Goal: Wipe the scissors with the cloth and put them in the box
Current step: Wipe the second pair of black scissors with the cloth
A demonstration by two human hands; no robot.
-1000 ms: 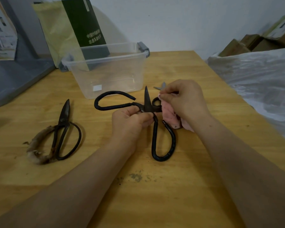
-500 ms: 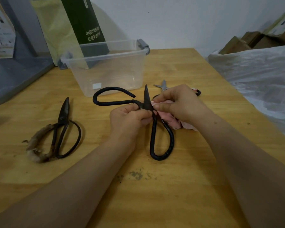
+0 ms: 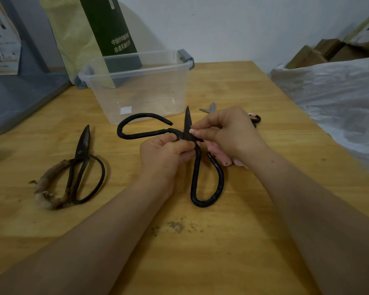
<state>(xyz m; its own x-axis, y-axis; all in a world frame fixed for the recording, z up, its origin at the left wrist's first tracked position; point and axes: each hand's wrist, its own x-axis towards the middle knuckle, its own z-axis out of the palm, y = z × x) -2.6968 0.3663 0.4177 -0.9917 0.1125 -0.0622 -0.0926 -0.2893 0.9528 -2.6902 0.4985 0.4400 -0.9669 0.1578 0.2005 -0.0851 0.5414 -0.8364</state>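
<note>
Large black scissors [image 3: 197,179] lie spread wide at the table's middle, one blade pointing up toward the box. My left hand [image 3: 164,156] grips them at the pivot. My right hand [image 3: 226,130] holds a pink cloth [image 3: 221,155] and pinches it against the upright blade; most of the cloth is hidden under the palm. A clear plastic box [image 3: 136,90] with grey latches stands just behind, with nothing visible inside. A second pair of old black scissors [image 3: 81,167], one handle wrapped in frayed fibre, lies shut to the left.
Small scissors with silver blades [image 3: 210,107] peek out behind my right hand. A green carton [image 3: 109,28] and a yellow bag stand behind the box. A grey unit sits at far left. White plastic sheeting [image 3: 339,107] covers the right side past the wooden table [image 3: 222,252] edge.
My right hand with the cloth has slid from the outer blade to the upright blade by the pivot. The left hand keeps its grip; the scissors have barely shifted.
</note>
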